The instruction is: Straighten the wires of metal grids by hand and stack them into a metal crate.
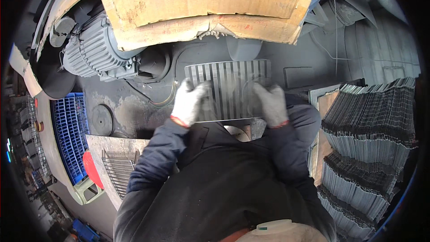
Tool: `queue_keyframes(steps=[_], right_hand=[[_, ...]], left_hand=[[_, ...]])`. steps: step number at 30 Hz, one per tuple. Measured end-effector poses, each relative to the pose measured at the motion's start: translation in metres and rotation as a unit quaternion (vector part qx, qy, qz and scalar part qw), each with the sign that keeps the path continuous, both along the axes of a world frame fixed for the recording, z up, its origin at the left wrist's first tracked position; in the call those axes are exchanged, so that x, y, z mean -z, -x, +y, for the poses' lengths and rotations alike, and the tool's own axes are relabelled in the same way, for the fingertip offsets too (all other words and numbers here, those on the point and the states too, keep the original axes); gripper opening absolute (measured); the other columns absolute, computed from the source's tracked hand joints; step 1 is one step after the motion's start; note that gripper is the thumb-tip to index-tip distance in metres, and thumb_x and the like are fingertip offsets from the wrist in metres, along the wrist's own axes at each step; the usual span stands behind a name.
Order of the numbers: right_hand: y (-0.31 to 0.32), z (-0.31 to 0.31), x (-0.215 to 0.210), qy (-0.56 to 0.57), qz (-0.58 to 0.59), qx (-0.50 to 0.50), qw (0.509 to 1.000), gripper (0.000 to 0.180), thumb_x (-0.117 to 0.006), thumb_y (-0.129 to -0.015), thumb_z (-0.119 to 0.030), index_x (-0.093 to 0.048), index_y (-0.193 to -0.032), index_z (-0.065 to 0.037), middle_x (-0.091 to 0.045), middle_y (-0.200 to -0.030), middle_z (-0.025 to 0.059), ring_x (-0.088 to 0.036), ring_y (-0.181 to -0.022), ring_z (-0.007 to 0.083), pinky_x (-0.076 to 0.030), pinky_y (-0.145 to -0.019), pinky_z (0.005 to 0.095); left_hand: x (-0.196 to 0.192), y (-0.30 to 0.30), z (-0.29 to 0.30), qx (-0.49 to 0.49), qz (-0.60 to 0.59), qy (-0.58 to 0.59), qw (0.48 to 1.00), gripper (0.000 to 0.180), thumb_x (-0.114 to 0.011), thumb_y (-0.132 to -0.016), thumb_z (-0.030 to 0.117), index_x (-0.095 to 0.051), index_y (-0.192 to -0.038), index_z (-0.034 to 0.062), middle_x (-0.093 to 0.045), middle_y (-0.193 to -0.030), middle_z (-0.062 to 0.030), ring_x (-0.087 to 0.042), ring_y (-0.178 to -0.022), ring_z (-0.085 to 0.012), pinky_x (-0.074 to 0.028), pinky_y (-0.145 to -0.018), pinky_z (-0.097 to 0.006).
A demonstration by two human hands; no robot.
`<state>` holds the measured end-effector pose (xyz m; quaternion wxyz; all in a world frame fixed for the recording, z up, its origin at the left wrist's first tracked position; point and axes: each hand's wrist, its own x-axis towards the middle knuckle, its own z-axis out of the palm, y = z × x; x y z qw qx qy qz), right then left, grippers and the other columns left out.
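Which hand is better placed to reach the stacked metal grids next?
The right hand, probably: it is at the right edge of the striped panel, nearer the stacked metal grids, which stand on the person's right. The left hand, at the panel's left edge, is farther.

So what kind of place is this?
Probably a workshop or small factory. You can see a big grey motor on the left, tall stacks of thin grey racks on the right, and a striped grey panel in the middle.
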<state>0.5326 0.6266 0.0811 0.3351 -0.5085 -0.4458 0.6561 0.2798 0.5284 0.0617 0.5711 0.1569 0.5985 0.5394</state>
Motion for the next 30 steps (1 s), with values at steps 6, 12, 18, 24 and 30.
queue_keyframes(steps=[6, 12, 18, 24, 30], right_hand=[[-0.013, 0.001, -0.013, 0.054, -0.059, 0.032, 0.996, 0.018, -0.073, -0.102, -0.008, -0.074, -0.117, 0.0, -0.077, -0.104, 0.0035, -0.07, -0.084, 0.0123, -0.057, -0.076, 0.0293], [-0.065, 0.014, -0.03, 0.055, -0.079, 0.1, 0.99, 0.025, -0.076, -0.099, -0.013, -0.076, -0.117, 0.005, -0.079, -0.104, 0.0098, -0.074, -0.086, 0.0152, -0.058, -0.074, 0.0289], [0.014, 0.005, 0.03, 0.04, -0.025, -0.065, 0.997, 0.034, -0.081, -0.096, -0.022, -0.073, -0.115, 0.006, -0.076, -0.101, 0.0063, -0.069, -0.089, 0.0144, -0.055, -0.081, 0.0285], [-0.043, 0.004, -0.042, 0.074, -0.086, 0.145, 0.983, 0.021, -0.075, -0.1, -0.014, -0.078, -0.104, 0.006, -0.077, -0.09, 0.0066, -0.072, -0.075, 0.0143, -0.056, -0.069, 0.0268], [-0.004, 0.015, -0.03, 0.03, -0.079, 0.012, 0.996, 0.027, -0.08, -0.098, -0.021, -0.077, -0.101, 0.005, -0.075, -0.09, 0.0068, -0.068, -0.079, 0.0123, -0.053, -0.069, 0.0289]], left_hand=[[-0.029, -0.008, 0.018, 0.037, 0.021, 0.048, 0.998, 0.03, -0.07, -0.103, 0.019, -0.064, -0.124, -0.0007, -0.066, -0.089, -0.0036, -0.061, -0.059, -0.0119, -0.051, -0.048, -0.028], [-0.022, -0.042, 0.04, 0.066, -0.087, -0.013, 0.994, 0.034, -0.076, -0.098, 0.018, -0.058, -0.118, -0.0028, -0.068, -0.09, -0.0093, -0.068, -0.065, -0.019, -0.058, -0.054, -0.034], [-0.002, 0.049, -0.002, 0.012, -0.068, 0.047, 0.996, 0.035, -0.077, -0.099, 0.023, -0.058, -0.112, -0.0018, -0.067, -0.086, -0.0099, -0.064, -0.056, -0.0153, -0.054, -0.047, -0.031], [-0.021, -0.041, 0.05, 0.106, -0.026, 0.032, 0.993, 0.038, -0.073, -0.102, 0.021, -0.056, -0.127, -0.0017, -0.067, -0.101, -0.0087, -0.065, -0.064, -0.0157, -0.054, -0.05, -0.029], [-0.014, 0.001, 0.019, 0.039, -0.045, 0.034, 0.998, 0.029, -0.075, -0.1, 0.017, -0.057, -0.115, -0.0001, -0.067, -0.091, -0.0106, -0.067, -0.064, -0.0188, -0.059, -0.053, -0.035]])
